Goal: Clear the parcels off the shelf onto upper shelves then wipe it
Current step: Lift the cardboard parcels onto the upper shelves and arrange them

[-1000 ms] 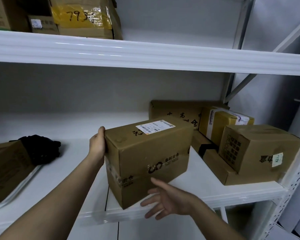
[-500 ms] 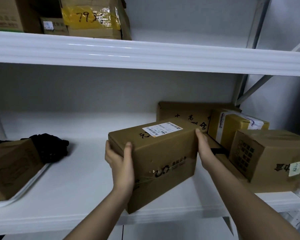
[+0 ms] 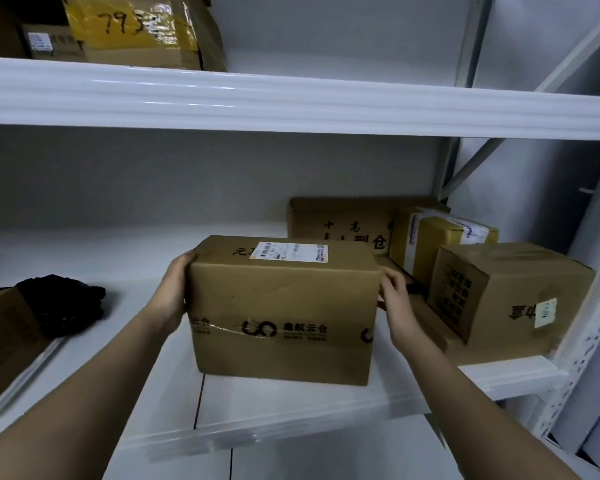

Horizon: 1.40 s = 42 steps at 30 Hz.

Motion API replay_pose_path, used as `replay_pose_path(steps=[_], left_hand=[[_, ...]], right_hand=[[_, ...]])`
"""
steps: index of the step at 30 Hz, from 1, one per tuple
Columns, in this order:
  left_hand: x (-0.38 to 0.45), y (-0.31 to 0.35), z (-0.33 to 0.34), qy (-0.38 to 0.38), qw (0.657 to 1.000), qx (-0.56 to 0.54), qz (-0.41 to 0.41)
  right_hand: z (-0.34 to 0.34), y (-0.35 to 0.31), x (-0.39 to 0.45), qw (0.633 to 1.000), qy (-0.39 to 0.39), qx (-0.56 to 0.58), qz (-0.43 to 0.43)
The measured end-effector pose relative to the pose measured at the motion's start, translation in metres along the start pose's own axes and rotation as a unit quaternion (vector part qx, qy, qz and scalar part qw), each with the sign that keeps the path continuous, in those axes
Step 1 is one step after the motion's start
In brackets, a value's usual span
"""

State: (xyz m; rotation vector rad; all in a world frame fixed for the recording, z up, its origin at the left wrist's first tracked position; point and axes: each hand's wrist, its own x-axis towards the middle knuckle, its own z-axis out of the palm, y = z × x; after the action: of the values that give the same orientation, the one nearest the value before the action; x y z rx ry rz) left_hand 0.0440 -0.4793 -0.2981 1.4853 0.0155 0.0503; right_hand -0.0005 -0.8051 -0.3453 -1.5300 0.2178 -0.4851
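Note:
A brown cardboard parcel (image 3: 284,306) with a white label on top and a black logo on its front sits at the middle of the white lower shelf (image 3: 274,410). Its front face is square to me. My left hand (image 3: 172,294) holds its left side, fingers curled over the top back corner. On the opposite side my right hand (image 3: 395,306) grips the parcel with curved fingers. Whether the parcel rests on the shelf or hangs just above it, I cannot tell. A black cloth (image 3: 63,303) lies at the left of the shelf.
Several more parcels crowd the shelf's right end: a brown box (image 3: 499,292), a yellow-taped box (image 3: 440,237), a long box (image 3: 340,220) behind. A brown box (image 3: 4,341) lies at far left. The upper shelf (image 3: 291,102) holds boxes (image 3: 136,29) at its left. A perforated upright (image 3: 586,341) stands right.
The parcel has turned from a tilted, corner-on pose to face me squarely. My right hand went from under its front to its right side. The left hand moved to its left side.

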Motion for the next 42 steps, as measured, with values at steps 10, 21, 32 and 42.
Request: replay_pose_path(steps=[10,21,32,42], left_hand=[[0.003,0.0,0.027,0.122,0.983,-0.031,-0.132],[-0.013,-0.006,0.05,0.13,0.983,-0.047,-0.122],[-0.038,-0.025,0.062,0.042,0.993,-0.066,-0.083],[-0.073,-0.061,0.06,0.006,0.998,-0.049,-0.03]], right_hand=[[-0.016,-0.005,-0.012,0.979,-0.201,-0.006,0.041],[-0.007,-0.024,-0.034,0.965,-0.253,-0.04,0.06],[0.009,-0.018,-0.05,0.961,-0.264,-0.063,0.05],[0.025,0.009,-0.063,0.944,-0.326,-0.048,0.032]])
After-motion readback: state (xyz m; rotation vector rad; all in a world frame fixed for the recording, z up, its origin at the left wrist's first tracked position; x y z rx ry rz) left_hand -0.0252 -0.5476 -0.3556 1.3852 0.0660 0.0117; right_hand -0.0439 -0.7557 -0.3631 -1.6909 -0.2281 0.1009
